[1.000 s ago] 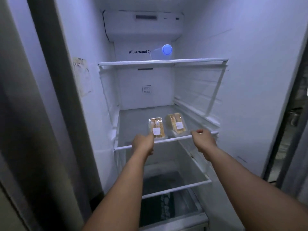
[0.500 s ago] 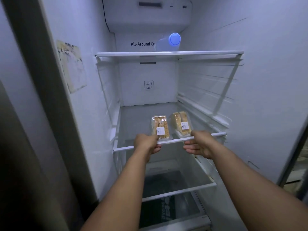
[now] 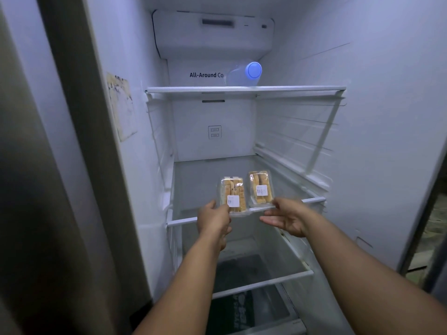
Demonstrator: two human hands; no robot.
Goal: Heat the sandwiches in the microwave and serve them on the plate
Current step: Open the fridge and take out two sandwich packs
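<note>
1. Nearest the camera, two bare forearms reach forward into an open refrigerator; low between them, a lower glass shelf [image 3: 263,284] and a dark bin [image 3: 244,308] beneath it.
2. Left hand [image 3: 214,220]: thumb and fingers pinch the near left corner of the left sandwich pack [image 3: 232,195], at the front edge of the middle shelf [image 3: 183,221].
3. Right hand [image 3: 289,217]: palm up, fingers extended under the near edge of the right sandwich pack [image 3: 260,188], thumb over its front corner; a pinch grip as far as the view shows.
4. Sandwich packs: two clear plastic boxes, each with a white label, side by side and nearly touching, at the front of the middle shelf. Whether they rest on the glass or are lifted off it cannot be told.
5. Task status, judged: at the fetching stage. Packs not yet out of the refrigerator; heating and plating remain. No microwave or plate in view.
6. Interior: white walls, bluish light, a worn sticker [image 3: 121,107] on the left wall, a small vent [image 3: 214,132] on the back wall.
7. Upper shelf [image 3: 290,88]: one clear bottle with a blue cap [image 3: 253,70], lying on its side, beside the lettering "All-Around Co".
8. Far right, past the door edge: a dim strip of room, unreadable.
</note>
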